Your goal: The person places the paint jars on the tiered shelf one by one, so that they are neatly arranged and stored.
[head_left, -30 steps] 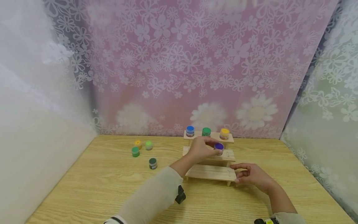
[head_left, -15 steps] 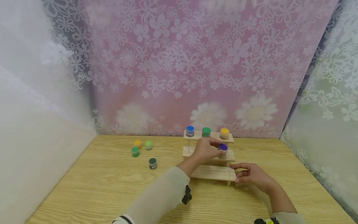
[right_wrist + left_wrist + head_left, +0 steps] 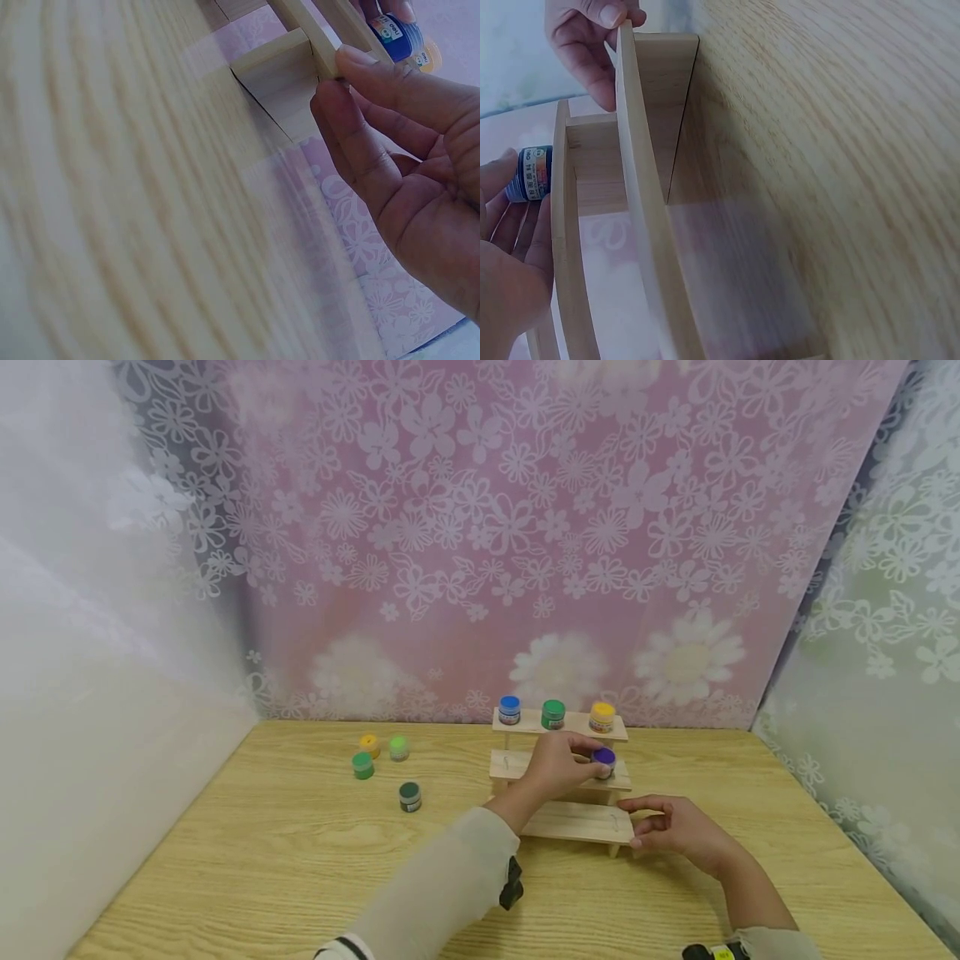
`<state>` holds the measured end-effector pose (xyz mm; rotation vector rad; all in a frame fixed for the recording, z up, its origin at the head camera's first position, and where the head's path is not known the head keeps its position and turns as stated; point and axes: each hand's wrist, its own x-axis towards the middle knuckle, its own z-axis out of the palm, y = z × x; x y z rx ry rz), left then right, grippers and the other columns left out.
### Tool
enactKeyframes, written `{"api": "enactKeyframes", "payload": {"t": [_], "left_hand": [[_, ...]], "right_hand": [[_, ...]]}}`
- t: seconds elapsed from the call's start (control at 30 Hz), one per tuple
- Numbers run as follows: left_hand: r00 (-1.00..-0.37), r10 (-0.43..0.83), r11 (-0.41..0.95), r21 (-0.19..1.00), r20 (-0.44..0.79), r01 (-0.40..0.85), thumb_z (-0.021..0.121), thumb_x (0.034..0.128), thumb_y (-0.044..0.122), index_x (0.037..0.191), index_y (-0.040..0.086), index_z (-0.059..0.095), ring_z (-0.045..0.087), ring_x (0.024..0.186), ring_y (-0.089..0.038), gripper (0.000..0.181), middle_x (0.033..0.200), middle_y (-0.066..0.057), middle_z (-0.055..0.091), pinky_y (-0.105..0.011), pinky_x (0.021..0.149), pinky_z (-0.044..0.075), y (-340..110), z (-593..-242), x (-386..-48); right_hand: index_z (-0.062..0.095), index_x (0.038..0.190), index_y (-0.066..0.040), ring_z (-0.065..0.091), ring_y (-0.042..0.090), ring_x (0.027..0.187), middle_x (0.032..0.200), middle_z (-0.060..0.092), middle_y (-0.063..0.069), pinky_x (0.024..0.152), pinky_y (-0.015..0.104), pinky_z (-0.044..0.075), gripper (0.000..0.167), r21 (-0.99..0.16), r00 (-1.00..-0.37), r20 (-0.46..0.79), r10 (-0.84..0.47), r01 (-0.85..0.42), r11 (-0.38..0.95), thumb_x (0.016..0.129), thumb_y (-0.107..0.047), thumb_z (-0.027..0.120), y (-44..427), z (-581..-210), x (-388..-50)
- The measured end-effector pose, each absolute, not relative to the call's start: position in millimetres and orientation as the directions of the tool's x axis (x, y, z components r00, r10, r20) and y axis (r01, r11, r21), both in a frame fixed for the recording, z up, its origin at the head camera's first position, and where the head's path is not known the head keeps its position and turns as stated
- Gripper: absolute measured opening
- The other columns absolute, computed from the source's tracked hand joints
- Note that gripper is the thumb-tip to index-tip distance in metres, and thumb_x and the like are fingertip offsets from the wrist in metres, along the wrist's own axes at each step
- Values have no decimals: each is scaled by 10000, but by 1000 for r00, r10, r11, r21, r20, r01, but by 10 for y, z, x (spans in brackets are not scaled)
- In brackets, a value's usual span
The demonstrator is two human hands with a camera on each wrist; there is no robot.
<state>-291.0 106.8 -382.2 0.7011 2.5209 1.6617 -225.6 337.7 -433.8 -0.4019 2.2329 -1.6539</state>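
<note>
My left hand [image 3: 553, 768] pinches a small paint jar with a purple lid [image 3: 603, 758] between thumb and fingers, at the right end of the middle step of a three-tier wooden stand [image 3: 573, 821]. In the left wrist view the labelled jar [image 3: 536, 174] stands against that step. With thumb on top and fingers beneath, my right hand [image 3: 420, 142] grips the right end of the lowest step [image 3: 304, 30]. Along the top step sit a blue jar [image 3: 509, 710], a green jar [image 3: 553, 714] and a yellow jar [image 3: 602, 717].
Left of the stand, several more jars rest on the wood-grain table [image 3: 247, 860]: a yellow one [image 3: 369, 746], a light green one [image 3: 399, 748], a green one [image 3: 363, 766] and a dark green one [image 3: 409, 797]. A flowered curtain [image 3: 480, 543] hangs behind.
My left hand has moved right along the middle step with the purple-lidded paint jar, to near the step's right end. My right hand has stayed in place on the lowest step.
</note>
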Motion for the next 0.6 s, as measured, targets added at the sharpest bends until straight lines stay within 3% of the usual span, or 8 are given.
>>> {"api": "enactKeyframes", "payload": {"t": [0.6], "left_hand": [[-873, 408, 271, 877, 268, 396, 807, 822, 136, 1063, 138, 755, 663, 897, -54, 247, 1072, 53, 674, -164, 687, 540, 1031, -3944, -2929]], "right_hand": [[471, 1368, 113, 635, 211, 915, 1295, 496, 208, 792, 380, 575, 602, -963, -902, -77, -424, -42, 265, 864, -70, 744, 3394, -4352, -2264]]}}
